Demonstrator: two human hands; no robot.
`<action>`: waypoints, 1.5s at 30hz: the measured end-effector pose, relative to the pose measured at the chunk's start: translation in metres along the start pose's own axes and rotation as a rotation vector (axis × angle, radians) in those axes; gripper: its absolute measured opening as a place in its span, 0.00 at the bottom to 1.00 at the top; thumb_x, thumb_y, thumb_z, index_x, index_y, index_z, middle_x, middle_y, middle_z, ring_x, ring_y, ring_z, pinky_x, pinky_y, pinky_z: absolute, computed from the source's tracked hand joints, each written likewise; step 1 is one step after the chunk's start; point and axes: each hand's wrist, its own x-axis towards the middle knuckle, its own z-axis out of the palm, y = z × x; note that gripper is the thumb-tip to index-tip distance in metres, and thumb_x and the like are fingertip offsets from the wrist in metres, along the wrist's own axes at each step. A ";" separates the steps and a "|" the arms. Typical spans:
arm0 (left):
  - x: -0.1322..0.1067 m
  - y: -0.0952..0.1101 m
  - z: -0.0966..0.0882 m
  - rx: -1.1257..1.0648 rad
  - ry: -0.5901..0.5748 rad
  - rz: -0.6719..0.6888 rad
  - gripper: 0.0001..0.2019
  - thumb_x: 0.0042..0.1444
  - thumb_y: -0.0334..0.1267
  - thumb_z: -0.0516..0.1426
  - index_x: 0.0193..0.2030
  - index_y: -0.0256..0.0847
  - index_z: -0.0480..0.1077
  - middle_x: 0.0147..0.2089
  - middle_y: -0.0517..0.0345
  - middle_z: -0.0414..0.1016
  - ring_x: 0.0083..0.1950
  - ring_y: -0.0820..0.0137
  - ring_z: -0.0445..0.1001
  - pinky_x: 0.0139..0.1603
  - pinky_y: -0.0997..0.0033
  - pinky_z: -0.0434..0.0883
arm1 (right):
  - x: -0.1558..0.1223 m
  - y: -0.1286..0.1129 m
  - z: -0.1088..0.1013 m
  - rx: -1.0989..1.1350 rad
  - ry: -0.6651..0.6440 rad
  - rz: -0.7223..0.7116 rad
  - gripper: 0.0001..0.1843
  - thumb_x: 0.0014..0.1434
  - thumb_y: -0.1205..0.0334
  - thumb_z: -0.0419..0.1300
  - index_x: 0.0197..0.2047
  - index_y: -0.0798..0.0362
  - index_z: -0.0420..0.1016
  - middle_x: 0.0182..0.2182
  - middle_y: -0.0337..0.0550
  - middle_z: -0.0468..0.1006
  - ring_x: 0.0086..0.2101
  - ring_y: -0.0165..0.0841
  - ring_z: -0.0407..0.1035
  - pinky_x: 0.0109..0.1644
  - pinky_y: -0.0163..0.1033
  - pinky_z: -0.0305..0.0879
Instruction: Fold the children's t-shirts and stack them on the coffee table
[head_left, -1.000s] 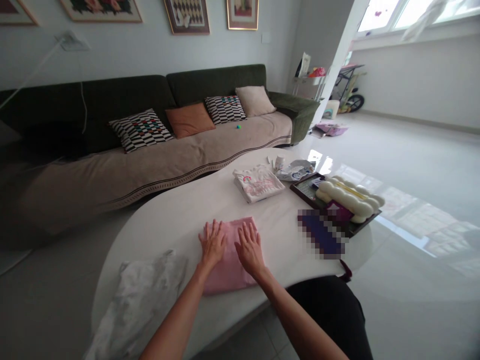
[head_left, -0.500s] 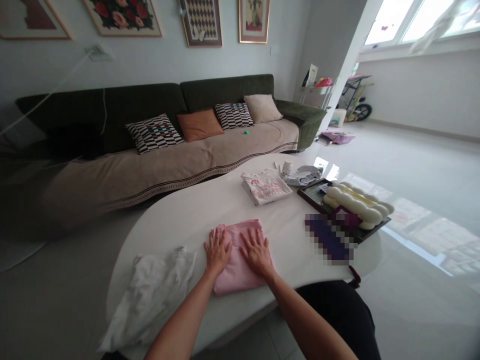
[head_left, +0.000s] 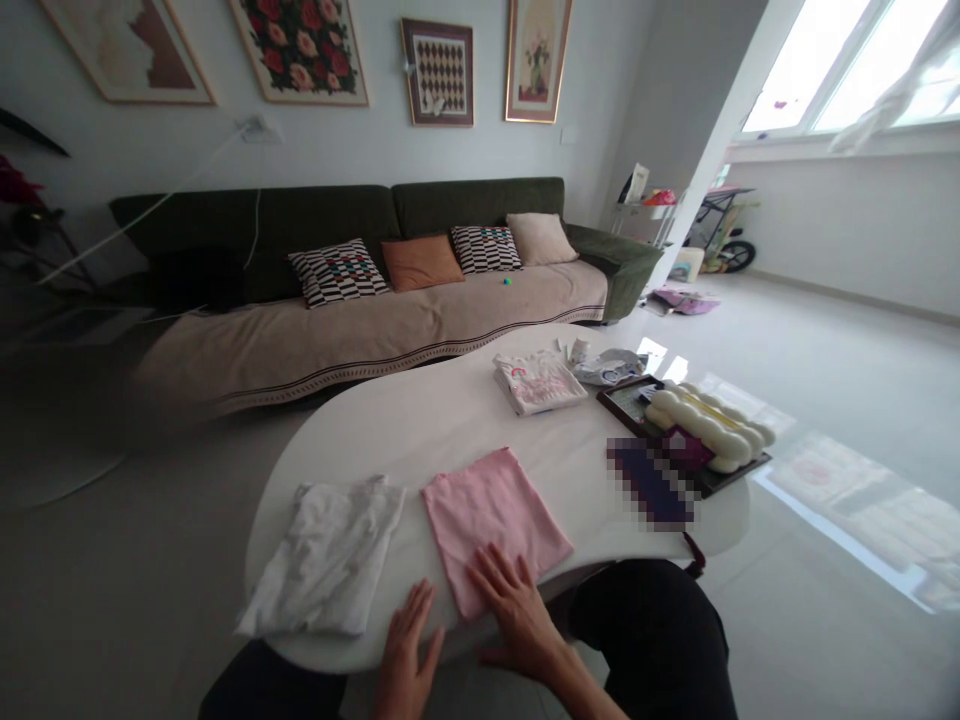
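Observation:
A folded pink garment (head_left: 495, 510) lies flat near the front edge of the white table (head_left: 375, 420), turned slightly at an angle. My right hand (head_left: 517, 610) is over its near edge with fingers spread, the fingertips resting on the cloth. To the left of the pink cloth, my left hand (head_left: 409, 640) is at the table's edge, fingers stretched out and holding nothing. A crumpled white garment (head_left: 330, 555) lies on the table further left. Farther back sits a folded white shirt (head_left: 540, 382) with a rainbow and pink print.
At the table's right is a dark tray (head_left: 626, 400) bearing a cream, lumpy-shaped box (head_left: 709, 425). A blurred dark blue item (head_left: 652, 485) lies beside it. A crumpled plastic bag (head_left: 611, 367) and a small white bottle (head_left: 579, 350) stand behind. Beyond the table runs a green sofa (head_left: 480, 200).
Both hands have drawn back toward me from the middle of the pink garment; the left has come off it. The cloth now lies at an angle. The view has tilted up.

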 end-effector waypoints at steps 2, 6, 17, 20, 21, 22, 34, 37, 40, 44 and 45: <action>-0.032 -0.003 0.005 -0.162 0.069 -0.096 0.22 0.52 0.52 0.48 0.50 0.46 0.68 0.53 0.50 0.69 0.56 0.61 0.64 0.58 0.61 0.59 | -0.007 -0.003 0.017 -0.067 0.073 0.074 0.44 0.47 0.67 0.54 0.65 0.45 0.38 0.63 0.43 0.42 0.62 0.45 0.33 0.59 0.62 0.35; -0.060 0.019 0.009 -0.395 0.095 -0.314 0.24 0.48 0.60 0.49 0.42 0.45 0.70 0.35 0.50 0.76 0.40 0.60 0.73 0.46 0.63 0.68 | -0.004 -0.002 0.031 -0.155 0.229 0.088 0.39 0.50 0.78 0.44 0.63 0.43 0.45 0.61 0.37 0.50 0.61 0.38 0.40 0.60 0.53 0.43; -0.043 0.049 0.025 -0.914 -0.392 -0.744 0.26 0.39 0.56 0.58 0.40 0.39 0.70 0.41 0.48 0.74 0.44 0.61 0.71 0.47 0.61 0.62 | -0.014 -0.021 0.003 0.193 0.192 0.091 0.27 0.54 0.73 0.46 0.55 0.48 0.65 0.53 0.43 0.67 0.56 0.40 0.55 0.55 0.47 0.56; -0.039 0.060 0.027 -1.185 -0.504 -0.832 0.30 0.42 0.59 0.55 0.47 0.38 0.67 0.49 0.45 0.70 0.51 0.60 0.68 0.48 0.61 0.61 | -0.006 -0.030 -0.017 0.610 0.192 0.235 0.19 0.55 0.67 0.48 0.47 0.52 0.72 0.40 0.44 0.77 0.44 0.40 0.68 0.45 0.42 0.64; -0.036 0.065 0.027 -1.300 -0.545 -0.837 0.32 0.43 0.61 0.53 0.48 0.37 0.67 0.50 0.44 0.69 0.52 0.60 0.67 0.47 0.61 0.62 | -0.001 -0.032 -0.025 0.784 0.201 0.312 0.17 0.55 0.64 0.48 0.44 0.53 0.73 0.36 0.44 0.78 0.38 0.38 0.70 0.40 0.41 0.66; -0.033 0.071 0.029 -1.412 -0.588 -0.835 0.34 0.44 0.63 0.51 0.48 0.36 0.67 0.50 0.42 0.68 0.53 0.59 0.66 0.46 0.61 0.63 | 0.005 -0.033 -0.034 0.968 0.215 0.396 0.15 0.54 0.61 0.49 0.41 0.54 0.73 0.32 0.43 0.77 0.33 0.36 0.71 0.36 0.39 0.67; 0.101 0.131 -0.021 -1.476 -0.016 -0.460 0.18 0.56 0.45 0.48 0.49 0.36 0.65 0.52 0.50 0.69 0.53 0.65 0.68 0.49 0.65 0.68 | 0.063 -0.012 -0.144 1.883 0.657 0.232 0.13 0.49 0.59 0.59 0.39 0.53 0.69 0.36 0.42 0.76 0.38 0.33 0.70 0.41 0.37 0.67; 0.120 0.122 -0.037 -1.269 0.023 -0.460 0.20 0.54 0.44 0.50 0.51 0.35 0.64 0.49 0.49 0.72 0.47 0.63 0.72 0.43 0.64 0.71 | 0.036 0.008 -0.120 1.840 0.727 0.308 0.13 0.45 0.59 0.62 0.36 0.52 0.69 0.36 0.41 0.76 0.37 0.33 0.71 0.42 0.39 0.67; 0.115 0.093 -0.028 -1.156 0.034 -0.518 0.20 0.53 0.38 0.52 0.54 0.40 0.60 0.45 0.52 0.74 0.41 0.69 0.74 0.38 0.71 0.71 | -0.005 0.033 -0.066 1.698 0.608 0.561 0.15 0.42 0.58 0.64 0.35 0.52 0.69 0.33 0.41 0.77 0.35 0.34 0.72 0.40 0.40 0.67; 0.099 0.056 -0.013 -1.117 -0.086 -0.686 0.22 0.51 0.33 0.53 0.55 0.43 0.57 0.39 0.55 0.75 0.35 0.72 0.75 0.30 0.76 0.68 | -0.040 0.072 -0.018 1.323 0.343 0.809 0.19 0.44 0.49 0.59 0.35 0.54 0.67 0.29 0.45 0.77 0.32 0.40 0.73 0.31 0.39 0.65; 0.099 0.052 -0.013 -1.106 -0.106 -0.701 0.22 0.51 0.33 0.53 0.54 0.42 0.57 0.38 0.54 0.75 0.34 0.72 0.75 0.30 0.77 0.68 | -0.041 0.081 -0.019 1.217 0.346 0.806 0.19 0.45 0.48 0.57 0.35 0.54 0.67 0.29 0.45 0.77 0.32 0.40 0.73 0.30 0.39 0.64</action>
